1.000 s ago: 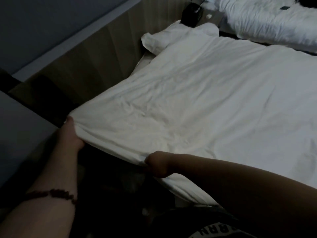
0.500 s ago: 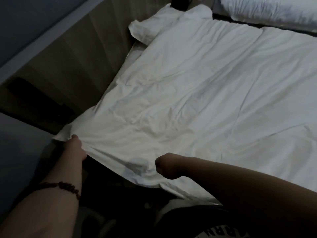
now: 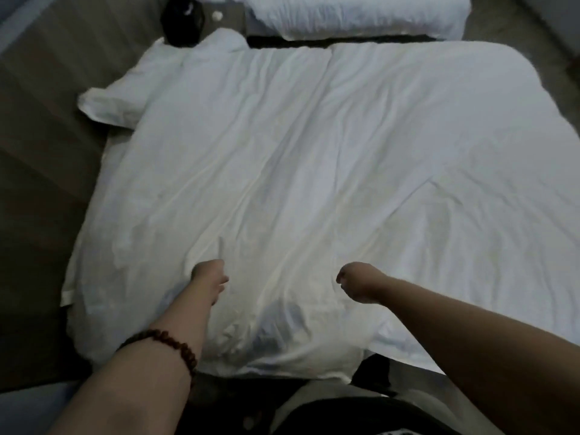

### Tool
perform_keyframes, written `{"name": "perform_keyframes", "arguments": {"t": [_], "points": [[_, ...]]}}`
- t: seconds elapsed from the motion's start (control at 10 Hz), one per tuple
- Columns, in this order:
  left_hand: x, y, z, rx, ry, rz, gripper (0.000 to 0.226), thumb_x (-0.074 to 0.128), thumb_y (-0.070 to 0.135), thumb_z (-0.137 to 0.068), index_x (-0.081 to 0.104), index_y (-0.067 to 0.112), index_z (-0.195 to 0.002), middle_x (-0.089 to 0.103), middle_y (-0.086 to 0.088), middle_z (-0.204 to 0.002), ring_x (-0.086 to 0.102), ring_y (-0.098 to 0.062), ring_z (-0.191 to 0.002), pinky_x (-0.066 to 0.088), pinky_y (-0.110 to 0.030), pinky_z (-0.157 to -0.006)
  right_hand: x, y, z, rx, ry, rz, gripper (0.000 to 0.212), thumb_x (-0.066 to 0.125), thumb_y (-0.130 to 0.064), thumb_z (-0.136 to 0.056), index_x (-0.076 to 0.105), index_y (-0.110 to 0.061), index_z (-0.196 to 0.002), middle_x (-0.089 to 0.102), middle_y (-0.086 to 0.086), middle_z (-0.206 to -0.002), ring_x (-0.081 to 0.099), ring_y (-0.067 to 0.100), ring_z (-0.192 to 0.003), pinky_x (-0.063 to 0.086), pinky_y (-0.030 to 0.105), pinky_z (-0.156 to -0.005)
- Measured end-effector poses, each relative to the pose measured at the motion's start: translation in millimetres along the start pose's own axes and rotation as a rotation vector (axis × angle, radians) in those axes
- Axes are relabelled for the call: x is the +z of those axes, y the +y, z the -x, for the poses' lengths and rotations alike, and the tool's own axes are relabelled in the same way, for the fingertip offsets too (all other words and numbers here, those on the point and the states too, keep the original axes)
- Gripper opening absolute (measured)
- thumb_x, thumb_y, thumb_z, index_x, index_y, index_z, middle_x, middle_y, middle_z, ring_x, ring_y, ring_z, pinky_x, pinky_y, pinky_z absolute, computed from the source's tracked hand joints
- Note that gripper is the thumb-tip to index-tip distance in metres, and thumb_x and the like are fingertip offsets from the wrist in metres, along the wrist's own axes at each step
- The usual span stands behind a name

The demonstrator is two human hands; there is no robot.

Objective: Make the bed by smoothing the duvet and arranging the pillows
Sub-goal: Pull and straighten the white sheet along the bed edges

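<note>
Both hands (image 3: pixel 208 277) seemingly grip the duvet (image 3: pixel 282 152); shirt (image 3: pixel 345 416) lettering unreadable.

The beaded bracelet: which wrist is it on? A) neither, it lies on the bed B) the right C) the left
C: the beaded bracelet circles the wrist of the left hand; the wrist of the right hand is bare.

The bed (image 3: pixel 113 149) fills mid-frame, its top covered by a creased white duvet (image 3: pixel 298 152). At the upper left, a white pillow (image 3: pixel 125 102) pokes out from under the duvet's corner.
</note>
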State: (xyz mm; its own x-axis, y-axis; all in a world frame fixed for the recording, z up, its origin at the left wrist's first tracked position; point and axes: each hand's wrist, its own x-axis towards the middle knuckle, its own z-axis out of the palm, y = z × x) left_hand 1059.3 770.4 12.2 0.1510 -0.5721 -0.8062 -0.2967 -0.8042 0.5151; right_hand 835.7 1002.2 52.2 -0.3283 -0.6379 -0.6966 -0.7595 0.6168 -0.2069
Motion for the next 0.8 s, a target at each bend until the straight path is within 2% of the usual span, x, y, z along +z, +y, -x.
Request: {"name": "perform_keyframes", "arguments": {"t": [0.1,0.2,0.3,0.4,0.5,0.7,0.8], "points": [[87.7,3.3,65.3,0.142,-0.314,-0.346,0.016,0.050,0.014,-0.098,0.060,0.007,-0.108,0.061,-0.010,-0.105,0.065,-0.023,-0.080,0.045,-0.029,-0.066,4.5,72.5,22.4,0.110,0.043,-0.102,0.036,0.041,-0.007,-0.095,0.069,-0.002,-0.117,0.066,0.010,-0.125,0.060,0.028,-0.116,0.048,0.036,-0.098],[159.9,-14.2,128.2,0.331,-0.438,-0.625,0.009,0.051,0.012,-0.096,0.058,0.012,-0.091,0.061,-0.007,-0.098,0.065,-0.020,-0.070,0.044,-0.028,-0.063,13.3,142.6,57.4,0.216,0.084,-0.236,0.035,0.042,-0.007,-0.095,0.070,-0.003,-0.115,0.067,0.010,-0.125,0.061,0.026,-0.114,0.049,0.031,-0.095],[233.9,-46.9,188.6,0.385,-0.557,-0.760,0.008,0.051,0.011,-0.097,0.057,0.012,-0.092,0.061,-0.006,-0.093,0.064,-0.019,-0.066,0.042,-0.026,-0.060,21.7,216.2,100.8,0.307,0.133,-0.390,0.038,0.041,-0.005,-0.097,0.068,-0.004,-0.124,0.064,0.010,-0.132,0.058,0.027,-0.121,0.046,0.029,-0.100],[307.8,-90.3,237.5,0.450,-0.631,-0.890,0.014,0.053,0.015,-0.098,0.061,0.008,-0.108,0.065,-0.008,-0.097,0.066,-0.020,-0.068,0.043,-0.026,-0.058,38.8,302.6,144.0,0.383,0.204,-0.522,0.039,0.041,-0.008,-0.099,0.063,-0.007,-0.131,0.059,0.008,-0.138,0.055,0.024,-0.126,0.041,0.027,-0.102],[373.6,-140.5,279.6,0.453,-0.665,-0.939,0.018,0.055,0.018,-0.099,0.062,0.008,-0.112,0.066,-0.007,-0.096,0.066,-0.021,-0.069,0.044,-0.027,-0.060,66.2,395.2,188.6,0.456,0.242,-0.614,0.037,0.041,-0.012,-0.100,0.062,-0.008,-0.131,0.058,0.008,-0.139,0.054,0.024,-0.126,0.042,0.030,-0.103],[487.0,-250.4,380.4,0.414,-0.689,-1.034,0.012,0.054,0.016,-0.099,0.061,0.009,-0.107,0.064,-0.007,-0.093,0.065,-0.021,-0.067,0.044,-0.027,-0.060,103.9,559.5,291.8,0.569,0.242,-0.694,0.031,0.047,-0.014,-0.098,0.065,-0.010,-0.124,0.060,0.009,-0.137,0.056,0.024,-0.123,0.043,0.028,-0.101],[541.1,-291.0,425.5,0.451,-0.741,-1.119,0.011,0.055,0.016,-0.098,0.061,0.010,-0.105,0.064,-0.007,-0.092,0.064,-0.021,-0.065,0.043,-0.026,-0.058,105.9,624.3,320.7,0.598,0.248,-0.715,0.022,0.053,-0.017,-0.096,0.065,-0.014,-0.114,0.063,0.009,-0.132,0.059,0.024,-0.119,0.042,0.025,-0.089]]}}
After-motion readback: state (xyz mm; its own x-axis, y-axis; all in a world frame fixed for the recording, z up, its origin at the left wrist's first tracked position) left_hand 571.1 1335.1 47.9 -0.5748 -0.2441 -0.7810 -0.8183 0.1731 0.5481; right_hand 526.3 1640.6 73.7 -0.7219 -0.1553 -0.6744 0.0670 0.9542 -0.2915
